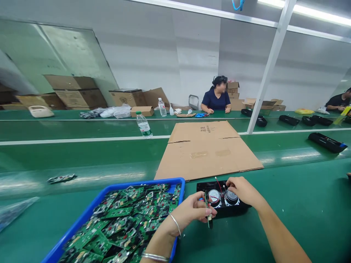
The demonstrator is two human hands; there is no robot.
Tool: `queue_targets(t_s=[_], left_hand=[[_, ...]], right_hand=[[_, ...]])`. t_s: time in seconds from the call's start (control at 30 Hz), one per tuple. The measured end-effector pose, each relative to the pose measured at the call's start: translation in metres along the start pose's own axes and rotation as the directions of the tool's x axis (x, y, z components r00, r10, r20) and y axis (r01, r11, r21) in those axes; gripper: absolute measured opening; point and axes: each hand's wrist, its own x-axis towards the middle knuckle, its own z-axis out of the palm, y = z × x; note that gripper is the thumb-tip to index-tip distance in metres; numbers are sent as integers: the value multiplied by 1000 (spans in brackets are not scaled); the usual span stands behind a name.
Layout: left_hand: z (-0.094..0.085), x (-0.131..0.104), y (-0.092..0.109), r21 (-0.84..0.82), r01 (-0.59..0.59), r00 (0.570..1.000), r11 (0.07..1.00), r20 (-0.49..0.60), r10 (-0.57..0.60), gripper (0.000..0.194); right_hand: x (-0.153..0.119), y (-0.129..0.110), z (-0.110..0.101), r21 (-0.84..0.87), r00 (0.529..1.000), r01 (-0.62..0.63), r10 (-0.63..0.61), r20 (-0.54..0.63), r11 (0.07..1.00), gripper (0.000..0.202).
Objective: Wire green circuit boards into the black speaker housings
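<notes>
Between the fingers of my left hand [193, 209] is a narrow green circuit board [206, 204], held on edge over the left part of a black speaker housing [233, 211]. Two round speaker drivers [214, 197] sit inside that housing, and thin red wires [218, 183] rise from it. My right hand [242, 188] is over the housing's right part, its fingertips pinched together by the wires near the right driver; what they grip is too small to make out. Left of the housing stands a blue tray [181, 186] heaped with green circuit boards [117, 213].
A flattened cardboard sheet [211, 146] lies behind the housing. One loose circuit board [61, 178] lies at the left, and a water bottle [144, 126] stands farther back. More black housings [327, 142] are at the right. A co-worker [216, 96] sits across the bench.
</notes>
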Motion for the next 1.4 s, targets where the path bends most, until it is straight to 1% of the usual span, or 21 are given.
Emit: queue_targets(t_s=[0.03, 0.07, 0.1, 0.17, 0.2, 0.27, 0.33, 0.37, 0.4, 0.53, 0.67, 0.73, 0.83, 0.87, 0.93, 1.0, 1.07, 1.13, 1.2, 1.3, 1.4], left_hand=[[4, 4, -5, 7, -8, 1000, 1000, 6, 8, 30], [8, 9, -10, 7, -32, 999, 999, -14, 32, 29], [12, 14, -16, 7, -66, 996, 998, -51, 67, 29], [17, 25, -25, 13, -153, 979, 988, -136, 153, 29], [18, 29, -29, 33, -198, 961, 980, -189, 201, 29], [18, 34, -33, 129, -264, 904, 956, -312, 292, 27], [18, 36, -34, 230, -285, 836, 930, -416, 359, 27], [18, 35, -34, 259, -287, 809, 922, -451, 378, 28], [18, 34, -34, 262, -287, 795, 922, -472, 381, 29], [22, 32, -34, 170, -282, 793, 944, -514, 329, 33], [24, 33, -36, 148, -284, 778, 947, -542, 318, 33], [24, 34, -36, 163, -291, 770, 943, -545, 332, 32], [23, 33, -36, 187, -285, 765, 940, -546, 341, 33], [23, 33, -36, 195, -281, 765, 940, -546, 342, 34], [22, 32, -36, 210, -271, 763, 939, -548, 343, 34], [22, 31, -36, 214, -266, 759, 940, -555, 341, 35], [22, 31, -35, 204, -267, 754, 942, -564, 336, 37], [22, 30, -34, 192, -269, 752, 944, -570, 331, 40], [22, 30, -33, 186, -274, 752, 944, -570, 331, 41], [22, 30, -33, 176, -281, 754, 943, -567, 330, 41], [21, 30, -33, 184, -277, 754, 943, -566, 332, 40]], right_hand=[[0, 2, 3, -2, 1000, 2, -2, 13, 1000, 17], [0, 4, 6, 21, 1000, 7, -8, 21, 1000, 19], [1, 5, 9, 68, 1000, 14, -16, 23, 998, 20], [5, 6, 16, 201, 1000, 24, -27, 12, 979, 13], [8, 7, 20, 272, 1000, 23, -26, 9, 962, 9], [14, 9, 28, 376, 1000, 3, -12, 22, 927, 7], [17, 11, 34, 418, 999, -26, 6, 49, 908, 6], [18, 12, 37, 436, 998, -36, 12, 58, 899, 7], [19, 12, 38, 447, 998, -39, 13, 60, 894, 8], [15, 7, 36, 437, 999, -7, -8, 34, 899, 9], [11, 0, 29, 396, 1000, 18, -25, 12, 918, 12], [11, -1, 28, 455, 996, 6, -45, 74, 890, 13], [12, 1, 30, 621, 965, -119, -56, 255, 775, 16], [12, 2, 31, 653, 954, -160, -54, 295, 741, 17], [13, 3, 32, 671, 951, -181, -47, 307, 719, 18], [13, 4, 32, 681, 955, -170, -51, 292, 712, 20], [13, 5, 31, 694, 957, -134, -91, 277, 707, 21], [13, 5, 31, 688, 960, -61, -146, 239, 723, 19], [12, 4, 31, 644, 964, 5, -174, 200, 765, 14], [10, 0, 31, 568, 975, 21, -141, 169, 823, 10], [6, -9, 30, 397, 990, 85, -121, 68, 914, 14]])
